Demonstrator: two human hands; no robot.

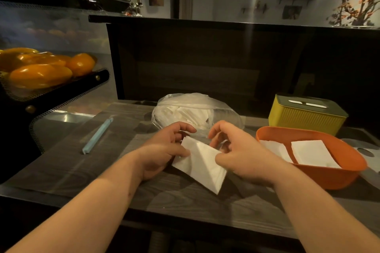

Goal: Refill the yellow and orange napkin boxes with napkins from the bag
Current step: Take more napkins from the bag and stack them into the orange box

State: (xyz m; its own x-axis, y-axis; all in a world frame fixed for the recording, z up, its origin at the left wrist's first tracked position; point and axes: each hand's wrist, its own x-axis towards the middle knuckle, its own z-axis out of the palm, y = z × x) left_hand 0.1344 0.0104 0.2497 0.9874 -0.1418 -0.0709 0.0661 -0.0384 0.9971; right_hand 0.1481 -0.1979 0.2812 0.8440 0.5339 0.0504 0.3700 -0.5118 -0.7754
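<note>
A stack of white napkins [202, 165] is held tilted above the counter, in front of the clear plastic bag [193, 109] of napkins. My left hand [164, 152] grips its left end with curled fingers and thumb. My right hand [236, 156] pinches its right edge with the thumb, its other fingers arched above. The orange box [320, 176] stands open at the right, with white napkins [312, 153] lying inside. Behind it sits the yellow box [304, 121], its dark slotted lid on.
A light blue bag clip [97, 135] lies on the grey wood-grain counter [185, 201] at the left. A black rack with orange fruit [41, 70] stands far left. A pale lid [368, 154] lies right of the orange box. A dark panel rises behind the bag.
</note>
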